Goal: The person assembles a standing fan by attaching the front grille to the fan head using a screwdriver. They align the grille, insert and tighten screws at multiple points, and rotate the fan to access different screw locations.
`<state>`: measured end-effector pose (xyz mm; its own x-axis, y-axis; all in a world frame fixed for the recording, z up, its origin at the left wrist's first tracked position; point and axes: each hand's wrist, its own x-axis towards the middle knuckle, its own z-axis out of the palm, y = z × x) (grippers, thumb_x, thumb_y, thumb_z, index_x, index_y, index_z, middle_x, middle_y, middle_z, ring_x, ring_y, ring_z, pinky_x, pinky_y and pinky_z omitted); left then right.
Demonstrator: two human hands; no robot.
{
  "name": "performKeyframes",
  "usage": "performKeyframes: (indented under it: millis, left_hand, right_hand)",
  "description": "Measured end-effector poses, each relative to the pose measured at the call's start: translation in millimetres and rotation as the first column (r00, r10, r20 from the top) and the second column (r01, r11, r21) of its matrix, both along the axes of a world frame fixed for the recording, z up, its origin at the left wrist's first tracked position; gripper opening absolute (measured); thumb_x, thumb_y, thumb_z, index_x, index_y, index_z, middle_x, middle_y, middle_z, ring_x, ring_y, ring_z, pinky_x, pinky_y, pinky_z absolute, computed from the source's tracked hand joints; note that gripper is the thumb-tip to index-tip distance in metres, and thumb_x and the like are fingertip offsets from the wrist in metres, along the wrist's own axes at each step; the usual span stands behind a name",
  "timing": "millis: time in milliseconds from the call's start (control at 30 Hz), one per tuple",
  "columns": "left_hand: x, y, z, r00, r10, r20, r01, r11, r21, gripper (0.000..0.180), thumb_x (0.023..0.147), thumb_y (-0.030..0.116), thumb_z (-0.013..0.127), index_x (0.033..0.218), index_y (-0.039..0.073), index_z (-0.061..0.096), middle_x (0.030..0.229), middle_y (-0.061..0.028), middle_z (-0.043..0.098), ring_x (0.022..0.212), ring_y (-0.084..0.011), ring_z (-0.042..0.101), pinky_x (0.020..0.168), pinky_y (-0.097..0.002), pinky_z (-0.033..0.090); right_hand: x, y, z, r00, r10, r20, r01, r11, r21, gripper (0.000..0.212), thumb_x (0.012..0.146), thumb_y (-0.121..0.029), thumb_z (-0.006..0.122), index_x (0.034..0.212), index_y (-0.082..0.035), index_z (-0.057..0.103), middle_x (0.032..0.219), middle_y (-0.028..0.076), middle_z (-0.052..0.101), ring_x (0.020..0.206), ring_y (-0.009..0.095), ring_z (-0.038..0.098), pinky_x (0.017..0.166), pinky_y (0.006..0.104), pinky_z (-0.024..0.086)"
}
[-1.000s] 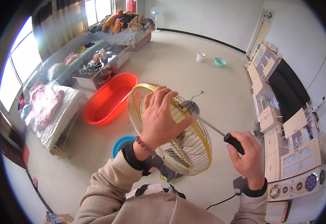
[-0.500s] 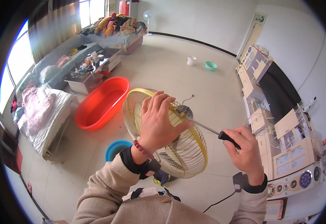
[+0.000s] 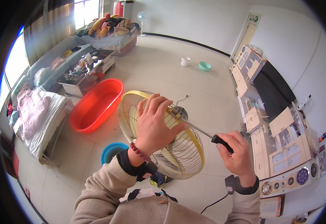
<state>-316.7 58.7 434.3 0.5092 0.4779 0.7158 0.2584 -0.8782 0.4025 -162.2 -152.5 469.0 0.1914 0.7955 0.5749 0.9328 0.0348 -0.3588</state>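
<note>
In front of me stands an electric fan [image 3: 181, 164] with a wire guard and a yellow rim. My left hand [image 3: 156, 123] is closed over the upper part of that rim, with its fingers curled on the guard. A screwdriver [image 3: 204, 132] with a black handle and a long metal shaft is held in my right hand [image 3: 238, 153]. Its shaft slants up to the left, and the tip reaches the yellow rim near my left fingers. The exact point of contact is too small to make out. Behind the guard the dark motor housing [image 3: 179, 111] shows in part.
A red tub [image 3: 95, 106] and a blue basin [image 3: 112, 150] stand on the floor to the left. Beyond them are a cluttered coffee table [image 3: 73, 87] and a covered sofa [image 3: 39, 130]. A cabinet [image 3: 258, 119] lines the right wall. Farther off sit a white bucket [image 3: 185, 61] and a green basin [image 3: 204, 66].
The whole scene has shifted slightly left in view. Both hands keep their grips, and the screwdriver stays against the fan's rim at nearly the same angle.
</note>
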Motion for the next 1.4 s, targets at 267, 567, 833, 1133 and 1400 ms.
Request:
performKeyframes:
  millis: [267, 567, 833, 1133, 1400]
  left_hand:
    - [-1.1, -0.5, 1.1, 1.000, -0.013, -0.004, 0.013, 1.000, 0.006, 0.061, 0.065, 0.036, 0.085, 0.114, 0.006, 0.063, 0.119, -0.0091, 0.056, 0.123, -0.0282, 0.047, 0.107, -0.0456, 0.029]
    - [0.6, -0.7, 0.1, 1.000, 0.002, -0.005, -0.002, 1.000, -0.015, 0.060, 0.067, 0.043, 0.083, 0.112, 0.007, 0.065, 0.118, -0.0072, 0.055, 0.125, -0.0253, 0.045, 0.109, -0.0477, 0.025]
    - [-1.2, -4.0, 1.0, 1.000, 0.007, -0.022, -0.008, 1.000, -0.025, 0.061, 0.067, 0.042, 0.083, 0.114, 0.007, 0.065, 0.119, -0.0086, 0.055, 0.126, -0.0285, 0.044, 0.109, -0.0494, 0.025]
    - [0.0, -6.4, 1.5, 0.999, 0.007, -0.034, -0.008, 0.999, -0.034, 0.062, 0.069, 0.043, 0.082, 0.115, 0.006, 0.065, 0.119, -0.0097, 0.055, 0.128, -0.0297, 0.043, 0.110, -0.0497, 0.024]
    - [-2.0, -1.8, 0.9, 0.999, 0.001, -0.032, -0.003, 0.998, -0.056, 0.062, 0.069, 0.043, 0.082, 0.115, 0.006, 0.064, 0.120, -0.0103, 0.055, 0.127, -0.0313, 0.043, 0.109, -0.0490, 0.026]
  right_hand:
    - [4.9, 1.9, -13.8, 0.997, -0.022, 0.076, 0.016, 0.996, 0.088, 0.034, 0.073, -0.003, 0.077, 0.104, -0.006, 0.061, 0.094, 0.009, 0.059, 0.077, 0.026, 0.063, 0.063, 0.0345, 0.054]
    - [7.1, -2.4, -10.0, 0.996, 0.051, 0.071, -0.051, 0.999, -0.005, 0.033, 0.076, 0.000, 0.076, 0.105, -0.002, 0.060, 0.096, 0.011, 0.061, 0.078, 0.027, 0.063, 0.064, 0.0341, 0.052]
    - [0.7, -2.1, -17.6, 1.000, 0.018, -0.013, -0.017, 0.996, 0.089, 0.030, 0.081, -0.007, 0.075, 0.105, -0.002, 0.058, 0.089, 0.012, 0.062, 0.075, 0.027, 0.062, 0.065, 0.0349, 0.051]
    - [-1.1, -1.2, -22.0, 1.000, -0.003, -0.021, 0.005, 0.994, 0.109, 0.023, 0.082, -0.004, 0.071, 0.102, -0.003, 0.059, 0.086, 0.011, 0.061, 0.078, 0.028, 0.062, 0.062, 0.0345, 0.051]
    - [1.9, -4.0, -25.0, 0.989, 0.034, -0.146, -0.028, 0.999, 0.045, 0.033, 0.077, -0.002, 0.076, 0.104, -0.003, 0.057, 0.094, 0.010, 0.059, 0.078, 0.024, 0.061, 0.067, 0.0311, 0.052]
